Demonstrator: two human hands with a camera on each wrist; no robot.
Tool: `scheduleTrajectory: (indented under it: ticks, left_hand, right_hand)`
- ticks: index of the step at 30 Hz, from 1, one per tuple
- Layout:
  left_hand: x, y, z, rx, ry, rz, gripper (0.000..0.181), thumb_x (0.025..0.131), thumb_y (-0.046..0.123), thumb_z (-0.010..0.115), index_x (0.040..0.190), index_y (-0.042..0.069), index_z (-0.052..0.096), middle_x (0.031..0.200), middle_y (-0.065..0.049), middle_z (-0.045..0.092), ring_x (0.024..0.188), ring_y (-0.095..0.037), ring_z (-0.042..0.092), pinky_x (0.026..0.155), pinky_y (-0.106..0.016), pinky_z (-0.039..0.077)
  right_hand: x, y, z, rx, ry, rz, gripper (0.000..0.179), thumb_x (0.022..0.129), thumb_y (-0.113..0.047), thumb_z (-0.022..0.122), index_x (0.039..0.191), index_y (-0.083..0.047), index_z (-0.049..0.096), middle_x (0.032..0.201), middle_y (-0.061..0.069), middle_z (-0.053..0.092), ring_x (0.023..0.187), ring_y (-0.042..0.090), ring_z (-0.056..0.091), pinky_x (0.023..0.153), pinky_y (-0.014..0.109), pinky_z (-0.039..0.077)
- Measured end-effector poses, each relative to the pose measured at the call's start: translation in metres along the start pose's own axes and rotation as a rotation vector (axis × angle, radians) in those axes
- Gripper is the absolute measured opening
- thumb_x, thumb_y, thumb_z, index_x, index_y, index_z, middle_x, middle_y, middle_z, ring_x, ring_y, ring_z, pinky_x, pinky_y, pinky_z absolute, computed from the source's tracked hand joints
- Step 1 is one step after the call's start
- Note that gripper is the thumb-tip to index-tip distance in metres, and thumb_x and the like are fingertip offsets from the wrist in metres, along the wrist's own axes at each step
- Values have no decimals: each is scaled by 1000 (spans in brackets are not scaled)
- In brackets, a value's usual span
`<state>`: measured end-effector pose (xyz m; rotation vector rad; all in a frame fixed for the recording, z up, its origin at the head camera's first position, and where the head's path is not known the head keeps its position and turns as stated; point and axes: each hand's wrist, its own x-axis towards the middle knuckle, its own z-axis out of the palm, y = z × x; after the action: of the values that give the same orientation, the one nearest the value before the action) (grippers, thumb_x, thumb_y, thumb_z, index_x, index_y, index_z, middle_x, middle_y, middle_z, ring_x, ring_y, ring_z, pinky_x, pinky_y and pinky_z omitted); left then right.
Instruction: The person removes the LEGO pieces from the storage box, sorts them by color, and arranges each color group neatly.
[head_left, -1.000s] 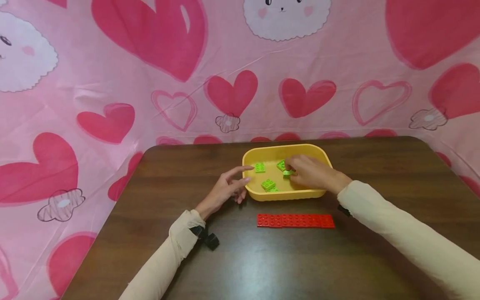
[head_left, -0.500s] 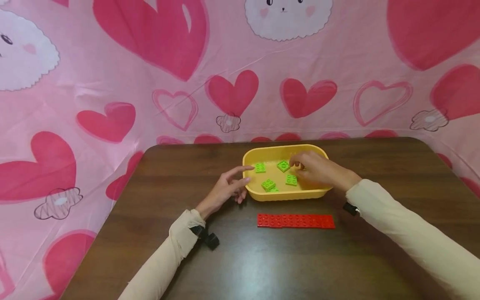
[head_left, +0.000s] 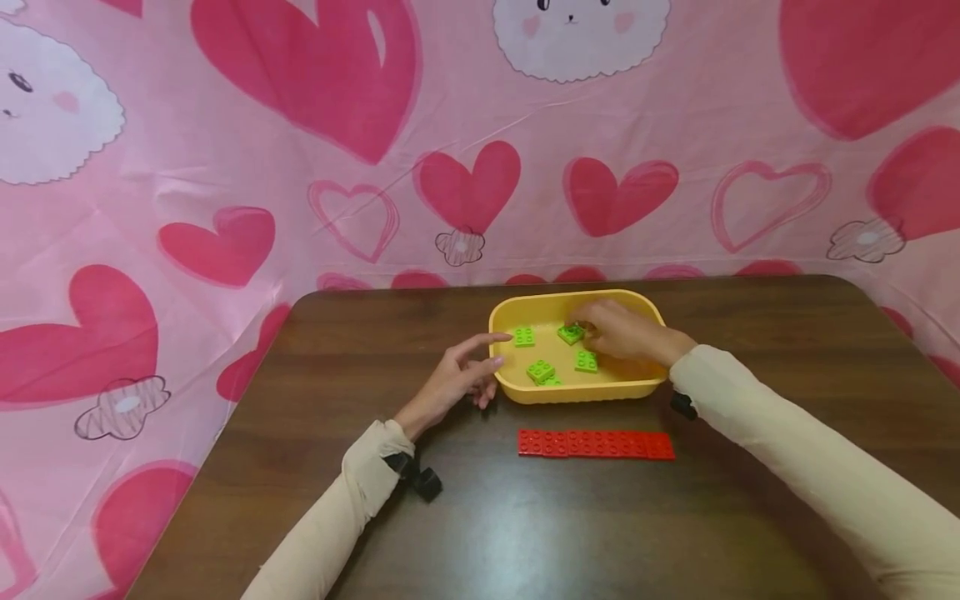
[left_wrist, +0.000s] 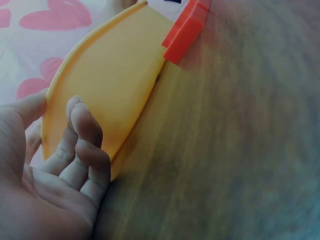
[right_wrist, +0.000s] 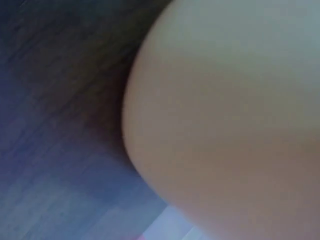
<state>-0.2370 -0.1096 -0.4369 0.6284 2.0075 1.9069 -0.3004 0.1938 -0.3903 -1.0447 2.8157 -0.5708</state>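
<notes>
In the head view a yellow tray [head_left: 525, 393] holds several lime green square toy bricks. My right hand [head_left: 622, 332] reaches over its right side, fingertips and thumb curled around a green brick [head_left: 570, 334] near the far wall. A second green brick [head_left: 587, 361] lies just in front of those fingers, and another [head_left: 523, 337] sits far left. Toward the near left one brick [head_left: 540, 371] overlaps another. My left hand [head_left: 461, 377] is at the tray's left rim, index finger extended over it. The left wrist view shows the other fingers loosely bent beside the outer wall.
A straight row of flat red bricks [head_left: 596, 444] lies on the dark wooden table [head_left: 480, 533], in front of the tray. Behind the table hangs a pink cloth [head_left: 345, 108] with hearts. A bare forearm or wrist [right_wrist: 225, 125] fills most of the right wrist view.
My right hand first let go of a green brick, leaving it flat in the tray, and then moved left onto the brick near the far wall. My left hand stayed at the rim.
</notes>
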Motion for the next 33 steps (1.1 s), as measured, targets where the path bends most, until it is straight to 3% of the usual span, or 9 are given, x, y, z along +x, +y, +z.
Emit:
scheduleTrajectory:
  ticks: [10,18,22,27,33]
  left_hand:
    - [1,2,1,-5,-3,-3,44,103,21,58,145,11,49,68,-17,59,52,-22,55,50,-29,49]
    - [0,0,0,1,4,-19,45,102,25,58,145,12,49,68,-15,60,52,-22,54,50,-29,48]
    - [0,1,0,1,3,-17,46,102,25,58,145,12,49,68,-15,60,52,-22,55,50,-29,48]
    - [-1,3,0,1,3,-19,45,102,26,59,145,14,50,68,-14,61,52,-21,55,50,-28,48]
    - [0,3,1,-2,0,-13,45,102,24,58,145,13,49,67,-15,60,52,-22,55,50,-28,47]
  right_hand:
    - [-5,0,-1,53,48,-17,17,88,-12,77,102,-3,74,89,2,67,81,19,57,80,40,52]
    - [-2,-1,2,107,9,0,8,88,-9,76,92,-7,69,81,-1,60,78,17,53,74,34,48]
    - [-1,-4,0,103,4,13,16,87,-9,78,96,-5,66,79,1,56,77,18,51,71,34,45]
    - [-1,-5,-2,86,40,58,27,84,-5,77,109,1,67,88,6,61,82,22,54,78,38,49]
    - [-5,-3,-3,82,83,32,24,82,-7,80,102,-2,69,89,5,63,83,21,56,78,38,50]
